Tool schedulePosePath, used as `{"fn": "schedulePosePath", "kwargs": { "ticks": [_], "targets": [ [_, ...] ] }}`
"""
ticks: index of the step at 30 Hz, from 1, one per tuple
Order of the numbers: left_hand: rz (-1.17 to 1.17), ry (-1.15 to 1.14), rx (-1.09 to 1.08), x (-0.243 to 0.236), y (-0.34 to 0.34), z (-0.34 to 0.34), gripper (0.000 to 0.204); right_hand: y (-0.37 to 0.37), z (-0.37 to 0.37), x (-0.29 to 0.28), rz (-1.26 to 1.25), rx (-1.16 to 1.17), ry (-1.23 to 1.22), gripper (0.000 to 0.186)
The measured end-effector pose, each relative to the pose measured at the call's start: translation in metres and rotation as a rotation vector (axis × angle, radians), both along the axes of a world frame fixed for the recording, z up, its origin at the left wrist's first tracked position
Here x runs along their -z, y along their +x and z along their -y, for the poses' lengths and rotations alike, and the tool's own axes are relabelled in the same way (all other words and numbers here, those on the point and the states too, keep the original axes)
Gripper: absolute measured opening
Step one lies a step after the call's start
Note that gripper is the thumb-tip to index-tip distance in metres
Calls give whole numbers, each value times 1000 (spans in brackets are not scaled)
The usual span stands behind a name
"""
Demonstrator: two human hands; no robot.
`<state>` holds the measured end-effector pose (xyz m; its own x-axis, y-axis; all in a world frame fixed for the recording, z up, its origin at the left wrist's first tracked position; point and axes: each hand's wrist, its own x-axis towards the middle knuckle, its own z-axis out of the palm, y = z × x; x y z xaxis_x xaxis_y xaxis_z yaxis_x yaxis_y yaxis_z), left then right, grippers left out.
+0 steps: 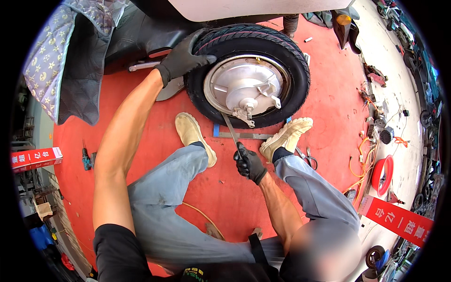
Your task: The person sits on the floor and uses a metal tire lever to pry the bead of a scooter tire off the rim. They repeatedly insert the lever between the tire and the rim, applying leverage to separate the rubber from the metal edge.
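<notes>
Person seated on red floor mat (225,197), legs in grey trousers spread, beige shoes at either side of wheel base.

Right hand (250,163), black glove, just past centre at 6 o'clock of the wheel: fingers wrapped fully around the lower end of a long flat grey metal lever bar (232,133). Bar runs up toward 11 o'clock; its tip sits at the lower rim edge where tyre meets metal. Exact contact under the bead: cannot tell.

Flat grey metal strip with blue end (244,136) lies on the mat between the shoes, crossing under the bar.

Left shoe (193,136) at 8 o'clock of the wheel, right shoe (286,136) at 5 o'clock, toe near tyre.

Black rubber scooter tyre on silver hub-motor wheel (251,75) stands upright, upper centre, under the white scooter body (253,8).

Left hand (182,60), black glove, arm stretched out, at 10 o'clock of the wheel: palm and curled fingers clamped over the tyre tread, holding the wheel.

Pliers (307,159) on the mat just right of the right shoe. Small blue drill (86,160) at 9 o'clock, well apart. Red hose reel (383,175) and orange cable at 3 o'clock by the mat edge. Quilted grey cover (70,61) hangs at 10 o'clock, far left.
</notes>
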<state>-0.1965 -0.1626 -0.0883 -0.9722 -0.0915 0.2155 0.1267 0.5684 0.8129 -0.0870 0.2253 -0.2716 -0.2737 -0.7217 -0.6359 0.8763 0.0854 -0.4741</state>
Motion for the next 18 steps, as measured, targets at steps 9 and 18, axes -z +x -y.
{"fn": "schedulePosePath", "kwargs": {
  "ticks": [9, 18],
  "targets": [
    [63, 254, 34, 5, 5, -6, 71, -4, -2, 7, -14, -31, 11, 58],
    [2, 51, -87, 7, 8, -16, 67, 2, 2, -5, -34, 0, 34, 60]
  ]
}}
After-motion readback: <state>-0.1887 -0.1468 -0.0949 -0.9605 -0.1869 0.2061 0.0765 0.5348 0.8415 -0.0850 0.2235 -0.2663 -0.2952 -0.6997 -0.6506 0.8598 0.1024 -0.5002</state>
